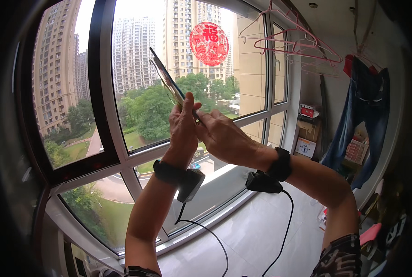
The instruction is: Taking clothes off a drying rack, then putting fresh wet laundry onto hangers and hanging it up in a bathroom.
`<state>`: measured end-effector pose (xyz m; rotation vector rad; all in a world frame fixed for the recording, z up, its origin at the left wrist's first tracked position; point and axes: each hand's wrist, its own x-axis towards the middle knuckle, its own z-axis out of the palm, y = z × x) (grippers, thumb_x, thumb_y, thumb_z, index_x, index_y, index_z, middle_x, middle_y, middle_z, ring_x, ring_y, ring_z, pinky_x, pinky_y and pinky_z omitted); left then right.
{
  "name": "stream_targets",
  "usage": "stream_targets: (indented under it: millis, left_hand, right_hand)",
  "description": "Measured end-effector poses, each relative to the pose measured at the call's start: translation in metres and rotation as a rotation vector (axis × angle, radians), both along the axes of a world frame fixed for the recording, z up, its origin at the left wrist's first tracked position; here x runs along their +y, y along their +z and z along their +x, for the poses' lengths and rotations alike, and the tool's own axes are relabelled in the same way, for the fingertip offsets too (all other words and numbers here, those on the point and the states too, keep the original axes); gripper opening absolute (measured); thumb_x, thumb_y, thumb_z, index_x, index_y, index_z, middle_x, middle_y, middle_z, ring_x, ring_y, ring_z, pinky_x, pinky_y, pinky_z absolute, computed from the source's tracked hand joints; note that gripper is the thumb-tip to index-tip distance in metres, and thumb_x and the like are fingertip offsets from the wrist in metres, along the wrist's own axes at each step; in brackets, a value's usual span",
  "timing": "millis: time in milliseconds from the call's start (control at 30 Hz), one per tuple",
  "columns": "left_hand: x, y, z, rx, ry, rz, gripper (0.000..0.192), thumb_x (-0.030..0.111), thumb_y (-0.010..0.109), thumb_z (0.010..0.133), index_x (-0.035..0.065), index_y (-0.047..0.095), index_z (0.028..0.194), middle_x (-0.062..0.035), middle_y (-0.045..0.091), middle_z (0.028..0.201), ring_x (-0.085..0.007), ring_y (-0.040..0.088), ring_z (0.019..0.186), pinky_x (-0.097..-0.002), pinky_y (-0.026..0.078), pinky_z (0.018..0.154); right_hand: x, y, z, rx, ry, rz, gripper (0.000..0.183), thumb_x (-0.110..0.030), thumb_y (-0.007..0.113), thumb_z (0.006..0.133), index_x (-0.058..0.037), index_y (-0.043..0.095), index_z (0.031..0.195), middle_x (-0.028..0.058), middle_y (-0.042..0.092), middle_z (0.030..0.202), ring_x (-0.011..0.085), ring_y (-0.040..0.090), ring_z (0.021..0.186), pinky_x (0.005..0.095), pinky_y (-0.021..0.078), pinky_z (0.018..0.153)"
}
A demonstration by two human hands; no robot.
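Observation:
My left hand and my right hand are raised together before a large window. Between them is a thin, flat item, seen nearly edge-on and tilted up to the left; it has a dark edge and a lighter side, and its exact kind cannot be told. The left hand grips its lower part, thumb up along it. The right hand's fingers pinch its lower end, close against the left palm. A black band with a small box and cable sits on each wrist.
A round red paper decoration is on the glass. Pink hangers hang at upper right, with blue jeans further right. Cardboard boxes stand in the corner. Two black cables hang over the pale tiled floor.

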<state>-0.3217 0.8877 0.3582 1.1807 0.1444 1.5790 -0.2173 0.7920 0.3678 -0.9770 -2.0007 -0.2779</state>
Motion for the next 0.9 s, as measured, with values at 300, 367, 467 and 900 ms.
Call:
stream_targets:
  millis: [300,367,467,900]
  left_hand:
    - [0.009,-0.006,0.013,0.035,0.037,-0.158,0.024,0.031,0.063,0.092,0.0101,0.052,0.087,-0.0014,0.053,0.075,-0.0116,0.058,0.060,-0.0221,0.041,0.043]
    - [0.008,-0.001,0.021,0.035,0.074,-0.104,0.022,0.029,0.063,0.092,0.0093,0.052,0.088,-0.0016,0.054,0.075,-0.0129,0.061,0.063,-0.0232,0.042,0.044]
    - [0.001,0.006,0.042,0.053,0.027,-0.038,0.020,0.025,0.062,0.092,0.0081,0.053,0.087,-0.0016,0.055,0.073,-0.0145,0.064,0.063,-0.0244,0.046,0.048]
    - [-0.048,0.034,0.135,0.061,0.011,0.177,0.020,0.027,0.054,0.097,0.0099,0.051,0.086,0.0006,0.053,0.071,-0.0062,0.047,0.046,-0.0225,0.040,0.045]
  right_hand:
    - [-0.065,0.222,0.144,-0.250,-1.344,0.430,0.056,-0.033,0.058,0.085,0.0070,0.048,0.124,0.0256,0.051,0.125,0.0341,0.047,0.119,0.0489,0.0356,0.099]
    - [-0.043,0.239,0.194,-0.235,-1.233,0.299,0.040,-0.035,0.056,0.092,-0.0013,0.062,0.112,0.0169,0.067,0.091,0.0283,0.064,0.088,0.0440,0.0482,0.080]
    - [-0.016,0.239,0.239,-0.154,-0.915,0.389,0.036,-0.033,0.056,0.091,0.0015,0.066,0.096,0.0160,0.068,0.077,0.0300,0.068,0.077,0.0393,0.0526,0.074]
    - [0.061,0.197,0.275,0.420,-0.349,0.651,0.027,-0.025,0.054,0.090,-0.0017,0.068,0.091,0.0179,0.067,0.076,0.0336,0.066,0.071,0.0417,0.0497,0.065]
